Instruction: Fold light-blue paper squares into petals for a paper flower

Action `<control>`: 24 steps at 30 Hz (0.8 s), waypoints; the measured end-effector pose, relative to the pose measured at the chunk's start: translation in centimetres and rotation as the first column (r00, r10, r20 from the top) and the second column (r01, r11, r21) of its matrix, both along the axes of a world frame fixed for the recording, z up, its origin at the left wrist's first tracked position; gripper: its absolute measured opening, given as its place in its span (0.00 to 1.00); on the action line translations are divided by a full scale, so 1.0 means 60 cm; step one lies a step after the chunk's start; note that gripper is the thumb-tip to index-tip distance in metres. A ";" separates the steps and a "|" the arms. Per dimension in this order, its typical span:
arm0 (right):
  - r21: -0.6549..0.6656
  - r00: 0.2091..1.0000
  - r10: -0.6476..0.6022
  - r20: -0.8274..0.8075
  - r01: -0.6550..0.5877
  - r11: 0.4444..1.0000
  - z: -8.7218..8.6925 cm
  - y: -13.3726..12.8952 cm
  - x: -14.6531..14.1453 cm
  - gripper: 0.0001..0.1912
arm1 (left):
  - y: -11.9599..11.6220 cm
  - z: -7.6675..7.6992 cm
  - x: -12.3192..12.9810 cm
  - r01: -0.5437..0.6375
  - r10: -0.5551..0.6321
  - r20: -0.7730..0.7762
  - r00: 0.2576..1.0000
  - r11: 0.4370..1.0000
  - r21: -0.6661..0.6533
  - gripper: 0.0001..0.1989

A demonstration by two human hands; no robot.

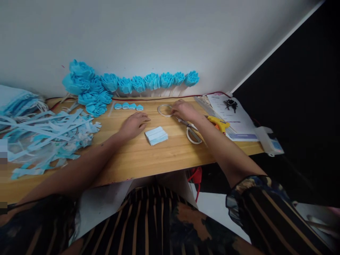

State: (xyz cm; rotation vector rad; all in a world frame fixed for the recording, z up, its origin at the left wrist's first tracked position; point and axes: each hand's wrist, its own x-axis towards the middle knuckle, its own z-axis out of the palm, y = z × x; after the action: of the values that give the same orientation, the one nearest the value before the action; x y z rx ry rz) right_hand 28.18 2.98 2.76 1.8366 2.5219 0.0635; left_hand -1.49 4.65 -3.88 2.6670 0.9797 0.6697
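Note:
My left hand [134, 124] rests on the wooden tabletop with its fingers stretched out and nothing visible in them. In front of it lies a small stack of pale blue fabric pieces [156, 135]. Behind it sits a short row of folded blue petals [129, 106]. My right hand [185, 110] is curled down at the edge of a thin white ring [164, 111]; its fingertips are partly hidden, so what they pinch is unclear. Scissors with white handles [193, 136] lie beneath and beside my right wrist.
Blue fabric roses [152, 81] lean along the wall, with a cluster at left. Cut blue-white strips [61, 131] and a stack of face masks [17, 102] cover the left side. A yellow glue gun [219, 123], printed paper [243, 122], keys [231, 104] and a white box [268, 141] lie right.

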 end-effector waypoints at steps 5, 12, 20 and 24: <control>0.087 1.000 -0.023 0.015 0.022 0.996 0.034 -0.005 0.029 0.11 | 0.001 0.000 0.000 0.015 -0.015 0.003 1.000 1.000 -0.001 0.19; 0.079 0.959 -0.235 0.159 0.225 0.971 0.046 -0.039 0.086 0.14 | -0.001 0.002 0.001 0.033 -0.032 -0.005 0.999 0.999 0.024 0.19; 0.090 0.951 -0.270 0.148 0.259 0.962 0.018 -0.045 0.079 0.14 | 0.000 0.006 -0.001 0.035 -0.034 -0.023 0.999 0.999 0.014 0.18; 0.109 0.953 -0.268 0.138 0.254 0.961 0.007 -0.042 0.085 0.15 | 0.001 0.005 -0.001 0.045 -0.044 -0.022 0.999 0.999 0.020 0.18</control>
State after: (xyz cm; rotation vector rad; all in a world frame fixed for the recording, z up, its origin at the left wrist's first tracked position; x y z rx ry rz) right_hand 33.26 0.43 3.20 2.0938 2.1899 0.3038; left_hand -1.58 4.68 -3.59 2.7103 0.9212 0.6460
